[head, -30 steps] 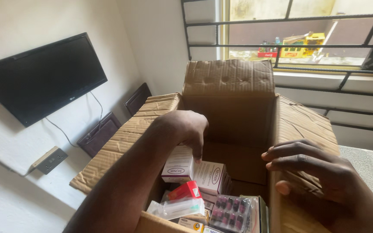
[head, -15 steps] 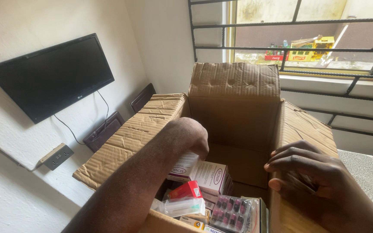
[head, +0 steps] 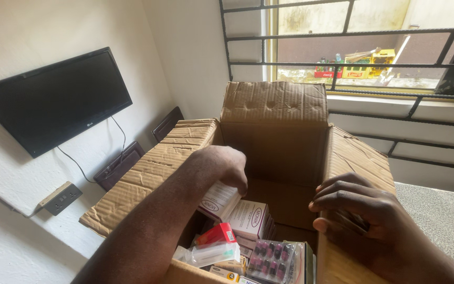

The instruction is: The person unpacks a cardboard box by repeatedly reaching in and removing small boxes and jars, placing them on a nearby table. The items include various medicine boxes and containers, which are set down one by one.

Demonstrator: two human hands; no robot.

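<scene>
One open cardboard carton, four flaps raised. Inside, visible: two white-and-pink medicine boxes, one small red box, one clear plastic packet, one blister sheet of dark capsules; items beneath cannot be counted. The left hand reaches into the carton, fingers closed around the upper medicine box, held tilted above the second medicine box. The right hand grips the carton's right wall, fingers curled over its edge.

Free room behind medicine packs in carton
</scene>
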